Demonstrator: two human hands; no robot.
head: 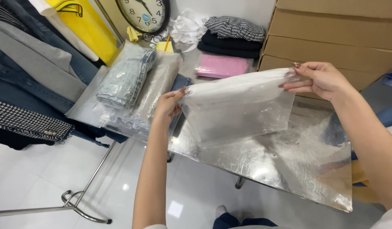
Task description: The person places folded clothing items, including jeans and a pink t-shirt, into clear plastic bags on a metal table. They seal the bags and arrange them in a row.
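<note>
Steel table (263, 165) — shiny, wrinkled reflections | cardboard boxes (331, 46) stacked behind, right | bagged jeans (126, 78) on table's left | clear plastic bag (236, 106) — empty, flat, held above table | left hand (168, 106) and right hand (321, 80) pinching its top corners

— What is that bag (238, 106) made of?
— Thin clear plastic, glossy and slightly creased. Beneath it, the table (289, 169) is polished metal, mirror-bright with faint swirled scuffs.
— And left of the bag?
— Faded denim jeans (126, 76), soft cloth, sealed in shiny film. Behind the bag, matt brown cardboard boxes (331, 42).
</note>
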